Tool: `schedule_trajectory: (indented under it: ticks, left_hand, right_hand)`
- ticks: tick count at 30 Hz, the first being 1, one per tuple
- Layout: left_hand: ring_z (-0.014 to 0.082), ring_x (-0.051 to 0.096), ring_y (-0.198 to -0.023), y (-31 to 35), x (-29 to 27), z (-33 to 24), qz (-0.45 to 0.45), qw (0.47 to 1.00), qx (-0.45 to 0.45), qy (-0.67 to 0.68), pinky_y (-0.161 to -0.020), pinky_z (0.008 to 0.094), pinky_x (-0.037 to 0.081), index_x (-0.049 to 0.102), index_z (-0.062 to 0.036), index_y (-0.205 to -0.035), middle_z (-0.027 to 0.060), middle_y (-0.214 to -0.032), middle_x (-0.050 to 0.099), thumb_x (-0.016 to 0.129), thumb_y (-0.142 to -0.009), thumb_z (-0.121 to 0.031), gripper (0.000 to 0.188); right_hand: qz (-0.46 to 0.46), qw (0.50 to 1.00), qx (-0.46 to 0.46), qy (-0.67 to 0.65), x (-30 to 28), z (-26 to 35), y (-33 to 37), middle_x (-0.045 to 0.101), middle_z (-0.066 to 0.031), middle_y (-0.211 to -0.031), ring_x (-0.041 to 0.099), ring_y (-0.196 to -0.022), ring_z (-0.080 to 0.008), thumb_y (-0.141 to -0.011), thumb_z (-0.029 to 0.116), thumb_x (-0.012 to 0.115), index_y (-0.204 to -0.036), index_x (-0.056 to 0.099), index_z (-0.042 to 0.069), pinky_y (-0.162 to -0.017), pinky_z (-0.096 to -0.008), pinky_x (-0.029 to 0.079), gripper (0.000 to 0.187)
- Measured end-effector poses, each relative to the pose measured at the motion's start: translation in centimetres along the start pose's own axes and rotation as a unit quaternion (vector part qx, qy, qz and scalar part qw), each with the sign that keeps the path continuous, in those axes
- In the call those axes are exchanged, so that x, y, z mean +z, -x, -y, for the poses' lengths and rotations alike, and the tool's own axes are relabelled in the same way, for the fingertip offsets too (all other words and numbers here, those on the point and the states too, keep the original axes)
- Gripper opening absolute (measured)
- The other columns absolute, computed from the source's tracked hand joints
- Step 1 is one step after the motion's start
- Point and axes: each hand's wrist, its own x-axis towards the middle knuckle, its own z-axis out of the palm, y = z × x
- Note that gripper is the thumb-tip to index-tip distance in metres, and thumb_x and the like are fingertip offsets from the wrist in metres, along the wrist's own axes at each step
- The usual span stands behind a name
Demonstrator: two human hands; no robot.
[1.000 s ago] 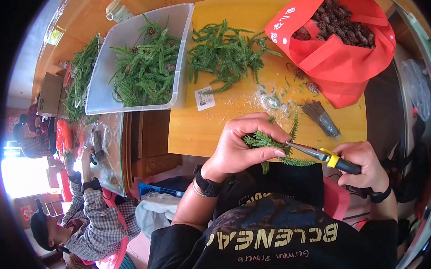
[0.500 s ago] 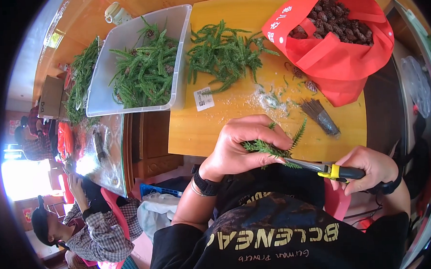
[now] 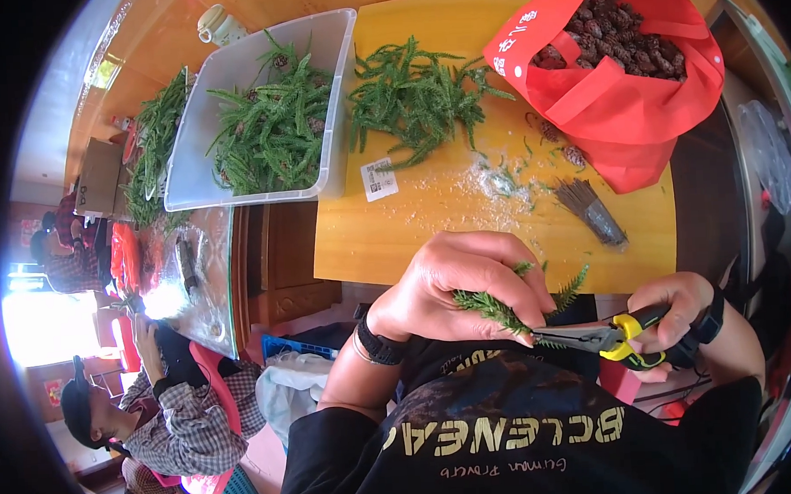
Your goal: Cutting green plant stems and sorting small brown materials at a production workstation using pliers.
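Observation:
My left hand (image 3: pixel 463 279) pinches a green artificial pine sprig (image 3: pixel 491 310) between thumb and fingers, in front of the table's near edge. Part of the sprig is hidden behind the fingers. In my right hand (image 3: pixel 688 309) are long-nose pliers (image 3: pixel 604 338) with yellow and black handles. Their jaws point left and reach the sprig's lower end, close to my left fingertips. Whether the jaws bite on a stem or wire cannot be made out. The handles stand somewhat apart in my grip.
On the yellow table (image 3: pixel 369 239) lie a pile of green sprigs (image 3: pixel 415 96), a white label (image 3: pixel 378 179), white crumbs and a bundle of brown stems (image 3: pixel 591 212). A clear bin (image 3: pixel 174 182) holds sprigs with cones. A red bag (image 3: pixel 611 127) holds pine cones (image 3: pixel 616 34). Another person (image 3: pixel 178 424) sits at left.
Both hands have come slightly lower, toward my body. The pliers have turned, and their handles now show spread apart where they looked closed before. My left hand keeps its hold on the sprig.

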Motion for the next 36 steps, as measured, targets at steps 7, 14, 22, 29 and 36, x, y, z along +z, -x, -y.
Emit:
schedule_trajectory:
  ticks: [7,14,22,29,36]
  left_hand:
    - [0.0257,0.060,-0.074,0.0,-0.4,-0.3,-0.042,0.998,-0.024,-0.039,-0.065,0.0343,0.048,0.065,0.0014,-0.076,0.0148,-0.079,0.062,0.076,-0.067,-0.007,0.016]
    - [0.0260,0.060,-0.073,0.5,-1.0,-0.2,-0.051,0.997,-0.018,-0.056,-0.065,0.0343,0.048,0.064,0.0002,-0.075,0.0141,-0.078,0.061,0.077,-0.066,-0.007,0.017]
    - [0.0224,0.059,-0.071,0.4,-1.2,0.0,-0.078,0.983,0.023,0.166,-0.063,0.0321,0.047,0.062,-0.0018,-0.076,0.0121,-0.077,0.060,0.077,-0.068,-0.011,0.020]
    - [0.0207,0.059,-0.067,0.8,-1.2,0.2,-0.163,0.985,-0.047,0.034,-0.065,0.0318,0.047,0.057,-0.0037,-0.073,0.0126,-0.076,0.059,0.079,-0.064,-0.014,0.026]
    - [0.0171,0.058,-0.073,1.0,-1.2,0.2,-0.190,0.980,-0.058,-0.028,-0.069,0.0291,0.045,0.059,-0.0030,-0.079,0.0094,-0.078,0.062,0.078,-0.065,-0.010,0.025]
  right_hand:
    - [0.100,0.983,0.016,0.155,-0.3,0.0,-0.9,0.054,-0.0063,-0.064,0.060,-0.088,-0.0302,-0.085,0.025,0.062,-0.071,0.044,0.003,-0.076,-0.0419,0.047,0.032]
    - [-0.074,0.957,-0.009,0.279,2.1,0.8,-1.8,0.064,-0.0091,-0.079,0.057,-0.104,-0.0311,-0.090,0.020,0.052,-0.079,0.060,-0.002,-0.084,-0.0355,0.045,0.025]
    - [-0.039,0.938,0.070,0.339,3.4,2.2,-2.5,0.065,-0.0142,-0.080,0.058,-0.097,-0.0279,-0.083,0.012,0.058,-0.067,0.050,0.002,-0.075,-0.0343,0.047,0.021]
    - [-0.339,0.513,-0.183,0.767,5.8,3.1,-3.2,0.059,-0.0111,-0.078,0.058,-0.086,-0.0340,-0.063,0.012,0.070,-0.073,0.062,0.002,-0.074,-0.0394,0.048,0.016]
    - [-0.371,0.362,-0.175,0.837,4.7,2.4,-4.5,0.059,-0.0106,-0.079,0.055,-0.096,-0.0323,-0.059,0.011,0.074,-0.075,0.062,0.000,-0.077,-0.0384,0.047,0.023]
